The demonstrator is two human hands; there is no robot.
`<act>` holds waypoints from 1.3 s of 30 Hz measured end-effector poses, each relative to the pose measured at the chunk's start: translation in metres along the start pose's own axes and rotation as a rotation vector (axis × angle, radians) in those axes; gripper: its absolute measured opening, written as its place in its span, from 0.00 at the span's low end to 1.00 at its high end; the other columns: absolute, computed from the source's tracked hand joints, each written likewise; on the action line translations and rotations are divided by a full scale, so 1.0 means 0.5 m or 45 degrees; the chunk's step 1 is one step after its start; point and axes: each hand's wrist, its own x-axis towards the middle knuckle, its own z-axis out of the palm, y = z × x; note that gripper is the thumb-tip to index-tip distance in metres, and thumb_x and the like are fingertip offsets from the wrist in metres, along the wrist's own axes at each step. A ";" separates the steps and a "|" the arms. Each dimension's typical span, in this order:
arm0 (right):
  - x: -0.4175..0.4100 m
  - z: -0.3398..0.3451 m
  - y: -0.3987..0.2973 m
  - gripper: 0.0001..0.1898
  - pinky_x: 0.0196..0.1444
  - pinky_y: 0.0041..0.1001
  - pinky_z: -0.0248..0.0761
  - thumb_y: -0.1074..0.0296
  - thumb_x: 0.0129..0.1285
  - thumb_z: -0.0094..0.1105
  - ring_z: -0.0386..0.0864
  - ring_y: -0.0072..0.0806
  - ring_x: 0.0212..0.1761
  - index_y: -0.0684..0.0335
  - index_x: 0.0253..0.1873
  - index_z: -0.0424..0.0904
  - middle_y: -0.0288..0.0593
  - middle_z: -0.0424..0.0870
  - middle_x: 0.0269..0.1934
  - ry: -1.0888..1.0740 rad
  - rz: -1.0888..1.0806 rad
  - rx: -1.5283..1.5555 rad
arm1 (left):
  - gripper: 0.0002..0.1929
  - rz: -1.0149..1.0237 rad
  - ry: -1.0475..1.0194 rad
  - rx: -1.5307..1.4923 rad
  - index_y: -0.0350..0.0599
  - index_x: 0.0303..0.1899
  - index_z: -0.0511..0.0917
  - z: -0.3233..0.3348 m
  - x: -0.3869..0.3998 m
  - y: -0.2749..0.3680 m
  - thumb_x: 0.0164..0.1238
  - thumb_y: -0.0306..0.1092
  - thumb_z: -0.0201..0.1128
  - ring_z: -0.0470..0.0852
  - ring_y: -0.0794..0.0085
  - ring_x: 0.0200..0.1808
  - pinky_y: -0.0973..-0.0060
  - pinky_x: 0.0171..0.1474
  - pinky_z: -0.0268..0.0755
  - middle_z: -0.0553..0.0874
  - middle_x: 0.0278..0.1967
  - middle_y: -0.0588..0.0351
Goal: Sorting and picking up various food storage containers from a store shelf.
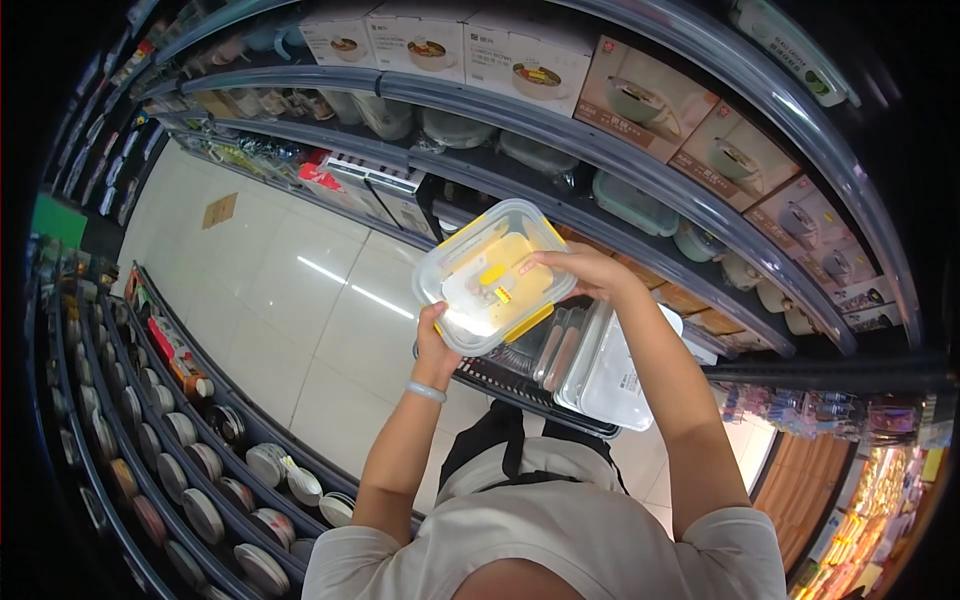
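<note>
Both my hands hold a clear rectangular food container (469, 259) with yellow side clips and a yellow piece on its lid. My left hand (437, 337) grips its near left corner, thumb on the lid's rim. At the right end, my right hand (589, 270) grips it, with the thumb over the lid. Below the container is a black shopping basket (517, 394). Clear and white plastic containers (611, 375) stand in it, beside long items with pinkish handles (560, 349).
Shelves ahead hold boxed lunch bowls (525, 67), a green lidded container (636, 202) and other food containers. Shelves at the left carry stacked plates and bowls (202, 515). A tiled floor (277, 300) with a brown card (220, 211) lies between them.
</note>
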 end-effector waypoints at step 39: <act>-0.779 -0.269 -0.325 0.24 0.37 0.36 0.78 0.57 0.58 0.52 0.77 0.39 0.45 0.67 0.54 0.64 0.51 0.72 0.48 0.896 -1.091 0.562 | 0.38 -0.127 -1.166 0.795 0.31 0.60 0.57 0.997 -0.065 -0.052 0.62 0.59 0.50 0.70 0.56 0.57 0.60 0.57 0.65 0.69 0.56 0.41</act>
